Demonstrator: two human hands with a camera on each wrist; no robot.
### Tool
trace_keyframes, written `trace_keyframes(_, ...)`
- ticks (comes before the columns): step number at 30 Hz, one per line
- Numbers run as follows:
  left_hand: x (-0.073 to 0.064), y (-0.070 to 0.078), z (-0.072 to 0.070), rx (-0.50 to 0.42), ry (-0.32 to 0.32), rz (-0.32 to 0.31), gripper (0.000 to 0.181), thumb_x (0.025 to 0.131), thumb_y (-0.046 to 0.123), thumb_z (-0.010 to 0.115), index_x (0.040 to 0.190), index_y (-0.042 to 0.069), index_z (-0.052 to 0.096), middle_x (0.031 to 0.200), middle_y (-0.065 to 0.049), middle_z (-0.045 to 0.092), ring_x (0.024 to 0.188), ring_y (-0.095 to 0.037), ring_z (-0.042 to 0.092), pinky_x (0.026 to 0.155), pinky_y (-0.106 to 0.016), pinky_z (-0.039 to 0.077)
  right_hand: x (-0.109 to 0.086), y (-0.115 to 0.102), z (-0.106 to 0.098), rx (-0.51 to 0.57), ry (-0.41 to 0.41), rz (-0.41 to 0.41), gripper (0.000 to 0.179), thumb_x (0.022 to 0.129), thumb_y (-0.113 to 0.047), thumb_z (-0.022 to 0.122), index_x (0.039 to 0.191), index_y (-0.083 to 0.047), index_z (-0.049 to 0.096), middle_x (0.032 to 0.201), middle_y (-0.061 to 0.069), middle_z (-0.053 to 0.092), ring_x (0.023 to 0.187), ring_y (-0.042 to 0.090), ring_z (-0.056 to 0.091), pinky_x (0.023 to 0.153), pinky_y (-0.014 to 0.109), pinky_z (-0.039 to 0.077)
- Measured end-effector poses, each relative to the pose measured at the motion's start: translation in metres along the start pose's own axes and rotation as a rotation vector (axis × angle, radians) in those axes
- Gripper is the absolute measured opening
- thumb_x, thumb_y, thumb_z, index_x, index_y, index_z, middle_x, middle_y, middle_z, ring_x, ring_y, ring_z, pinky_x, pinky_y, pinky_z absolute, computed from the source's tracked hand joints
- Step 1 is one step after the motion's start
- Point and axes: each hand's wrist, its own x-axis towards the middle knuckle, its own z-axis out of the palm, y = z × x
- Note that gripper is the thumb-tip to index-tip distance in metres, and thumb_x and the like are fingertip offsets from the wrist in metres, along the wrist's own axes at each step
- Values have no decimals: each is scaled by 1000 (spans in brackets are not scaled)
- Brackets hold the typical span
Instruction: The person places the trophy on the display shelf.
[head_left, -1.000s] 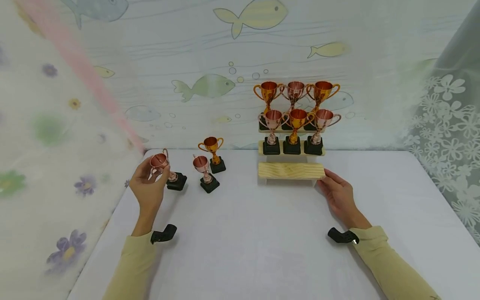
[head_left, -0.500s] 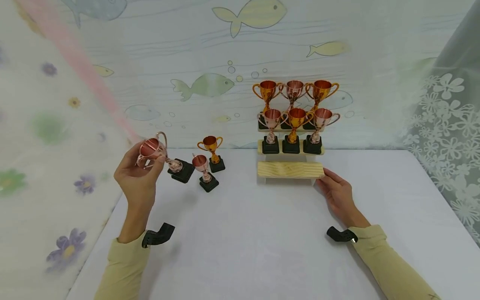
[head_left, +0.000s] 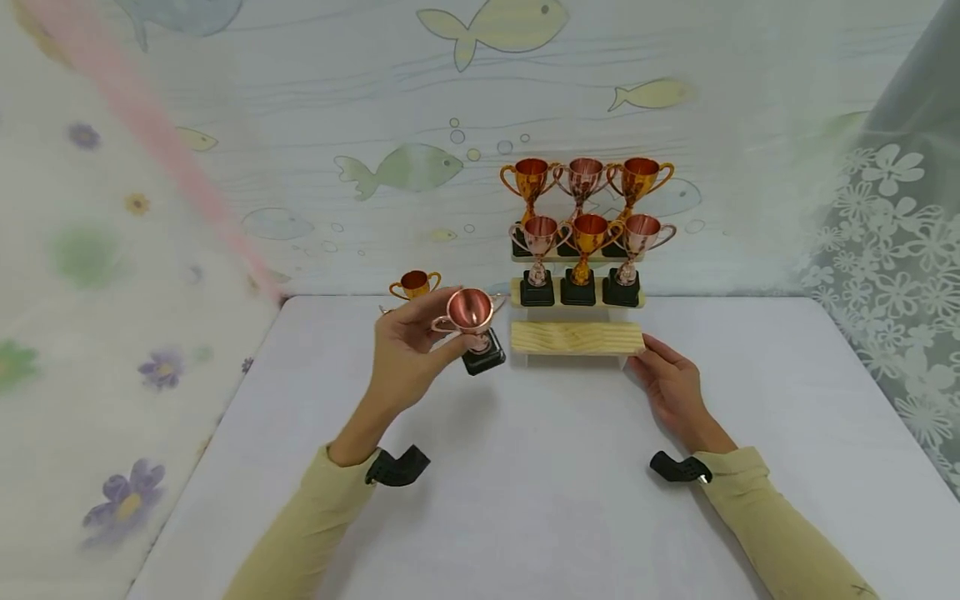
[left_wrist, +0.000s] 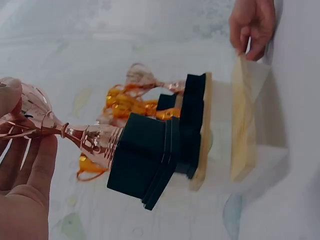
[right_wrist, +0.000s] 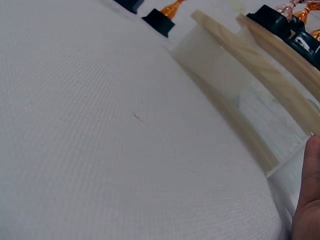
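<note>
My left hand (head_left: pixel 405 354) pinches a rose-gold trophy cup (head_left: pixel 471 312) by its bowl, holding it in the air just left of the stepped display stand. The cup tilts, its black base (left_wrist: pixel 142 157) pointing toward the stand in the left wrist view. The stand's lowest wooden step (head_left: pixel 577 338) bears nothing. At that step's right end, my right hand (head_left: pixel 671 385) grips the board between thumb and fingers. Three trophies, rose-gold, gold (head_left: pixel 590 236) and rose-gold, stand upright on the middle step (head_left: pixel 642 293). Three more fill the top step behind them.
A gold trophy (head_left: pixel 415 283) stands on the white table (head_left: pixel 525 483) behind my left hand, which mostly hides another trophy there. Two black bases (right_wrist: pixel 159 23) show in the right wrist view. A fish-print curtain (head_left: pixel 300 167) hangs along the table's back edge.
My left hand has lifted the rose-gold trophy from the table's left side and carried it right, close to the stand. The right hand stays at the lowest step's end.
</note>
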Motion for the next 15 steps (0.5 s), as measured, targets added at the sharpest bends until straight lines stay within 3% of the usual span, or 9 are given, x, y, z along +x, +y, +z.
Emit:
trace_keyframes(8, 17, -30, 38, 17, -105, -110, 54, 83, -13, 75, 135, -9, 59, 133, -25, 63, 118, -14, 64, 97, -37, 59, -1, -1, 1, -7, -10, -6, 27, 98, 8, 58, 101, -11, 77, 102, 1, 75, 93, 10, 73, 84, 21, 60)
trace_keyframes(15, 30, -63, 76, -8, -177, -151, 52, 87, -14, 70, 137, -10, 56, 130, -29, 62, 109, -13, 65, 96, -44, 59, -3, -1, 3, -40, 16, 1, 24, 98, 6, 60, 102, -12, 75, 103, 0, 73, 94, 9, 72, 85, 20, 60)
